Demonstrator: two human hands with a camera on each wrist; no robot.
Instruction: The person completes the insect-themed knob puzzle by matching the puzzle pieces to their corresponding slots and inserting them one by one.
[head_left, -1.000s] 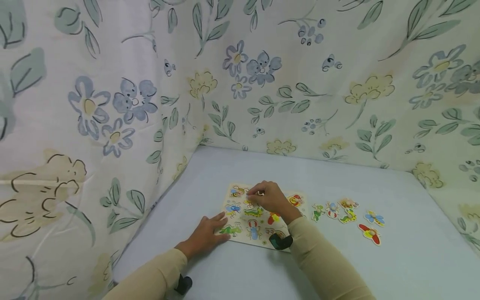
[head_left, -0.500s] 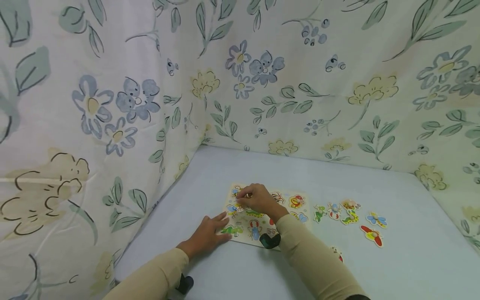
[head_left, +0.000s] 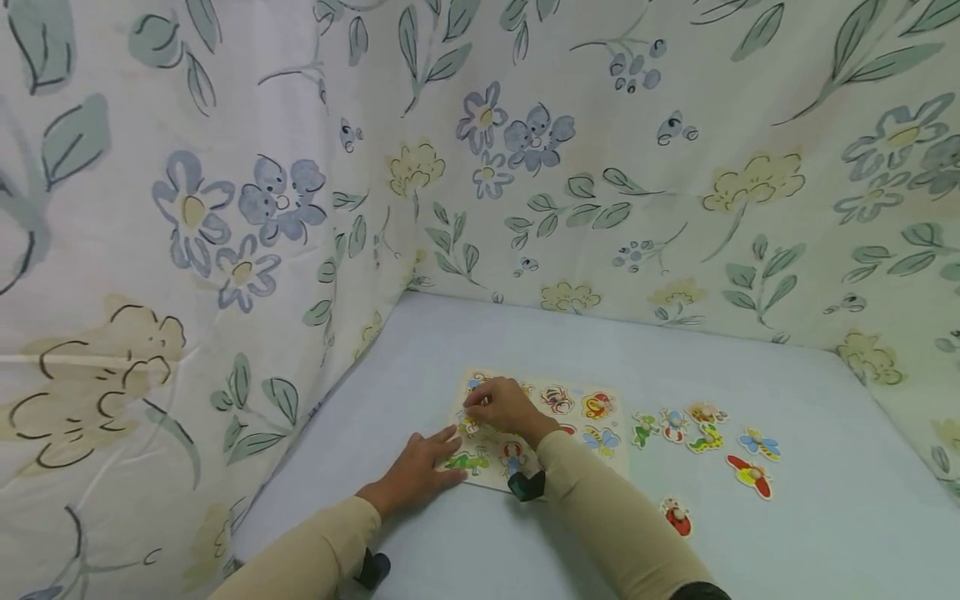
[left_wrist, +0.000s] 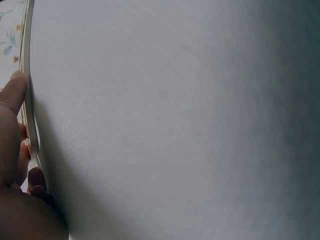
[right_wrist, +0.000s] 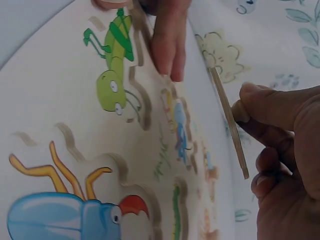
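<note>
My right hand (head_left: 508,407) is over the left part of a wooden insect puzzle board (head_left: 573,417). In the right wrist view its thumb and fingertips pinch a thin puzzle piece (right_wrist: 230,122) by its round knob (right_wrist: 241,111). The piece stands edge-on there, above the board, so its picture is hidden. A green grasshopper picture (right_wrist: 112,67) and a blue beetle picture (right_wrist: 60,217) lie in cut-out recesses. My left hand (head_left: 416,467) rests at the board's front left corner, fingers spread and touching its edge. The left wrist view shows that thumb (left_wrist: 14,92) along the edge.
Right of the board lie several loose knobbed pieces, among them a green one (head_left: 643,429), a blue-winged one (head_left: 760,444) and a red-winged one (head_left: 750,475). A ladybug piece (head_left: 677,518) lies nearer, beside the right sleeve. Floral cloth (head_left: 585,167) hangs behind the table.
My right hand has moved left and slightly nearer across the board with its piece. The sleeve has swung left, uncovering the ladybug piece. My left hand stays at the board's corner.
</note>
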